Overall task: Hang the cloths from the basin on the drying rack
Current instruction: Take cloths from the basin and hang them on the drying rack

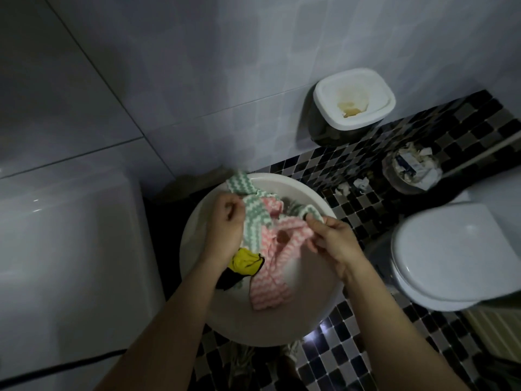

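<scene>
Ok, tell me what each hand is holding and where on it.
Both hold the green-and-white cloth over the basin: the left hand grips its middle, the right hand pinches its far end. The pink cloth lies underneath.

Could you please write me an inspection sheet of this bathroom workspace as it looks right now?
Surface: checkered mosaic floor.
Job's things: white basin on the floor, holding a green cloth, a pink cloth and a yellow cloth; drying rack not seen.
Clutter: paper scraps on the floor; full waste bin.
Grippers: left hand and right hand both grip the green cloth.
Cables: dark cable at lower left.
Surroundings: tiled wall, toilet, wall-mounted container.
</scene>
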### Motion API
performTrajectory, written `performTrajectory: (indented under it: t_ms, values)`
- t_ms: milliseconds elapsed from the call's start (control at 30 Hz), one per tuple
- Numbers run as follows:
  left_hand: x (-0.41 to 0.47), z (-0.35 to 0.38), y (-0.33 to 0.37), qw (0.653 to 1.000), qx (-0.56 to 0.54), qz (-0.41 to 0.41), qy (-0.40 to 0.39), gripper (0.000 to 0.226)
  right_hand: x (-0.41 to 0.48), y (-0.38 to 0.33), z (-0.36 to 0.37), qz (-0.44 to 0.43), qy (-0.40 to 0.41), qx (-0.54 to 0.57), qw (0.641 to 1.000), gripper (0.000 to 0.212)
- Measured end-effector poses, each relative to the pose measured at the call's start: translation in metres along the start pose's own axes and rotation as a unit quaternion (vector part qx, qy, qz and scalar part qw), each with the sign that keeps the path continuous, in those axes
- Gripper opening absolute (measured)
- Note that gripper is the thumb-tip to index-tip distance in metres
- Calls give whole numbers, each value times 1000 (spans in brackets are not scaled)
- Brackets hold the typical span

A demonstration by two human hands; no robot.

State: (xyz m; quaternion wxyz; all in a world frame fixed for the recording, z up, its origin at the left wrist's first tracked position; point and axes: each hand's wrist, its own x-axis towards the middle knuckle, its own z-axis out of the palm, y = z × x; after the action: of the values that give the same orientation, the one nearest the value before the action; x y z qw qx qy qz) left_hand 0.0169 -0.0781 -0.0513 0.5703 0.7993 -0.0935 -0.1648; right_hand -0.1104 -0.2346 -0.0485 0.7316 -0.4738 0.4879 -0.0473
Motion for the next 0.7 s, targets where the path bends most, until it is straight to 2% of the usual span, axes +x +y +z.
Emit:
performTrajectory:
  t_ms: [100,200,267,300,367,433,533,633,700]
  values:
    - [2,-1,23,998,-52,13,-27,23,-8,-13,-3,40,-34,61,997,13]
    - [4,5,27,983,9,3,-185,18,-17,-22,-4,51,-66,102,991,15]
    - [0,12,32,960,24,-30,-279,30,-31,-33,-5,31,-93,125,987,21]
    - [-1,16,35,954,22,-42,-296,38,-37,-37,-3,25,-104,126,986,21]
    - [-9,22,51,953,-1,-34,-302,41,-52,-46,-5,1,-95,131,987,14]
    - [-11,23,60,965,-14,-20,-261,30,-60,-50,-3,8,-82,150,985,12]
    - [-15,23,80,979,-50,4,-196,13,-78,-56,-4,35,-49,212,976,29]
    - [-34,24,113,976,-122,0,-178,17,-113,-63,-9,19,-10,271,962,23]
    - [-47,27,137,963,-188,-10,-195,24,-134,-68,-13,0,7,277,961,19]
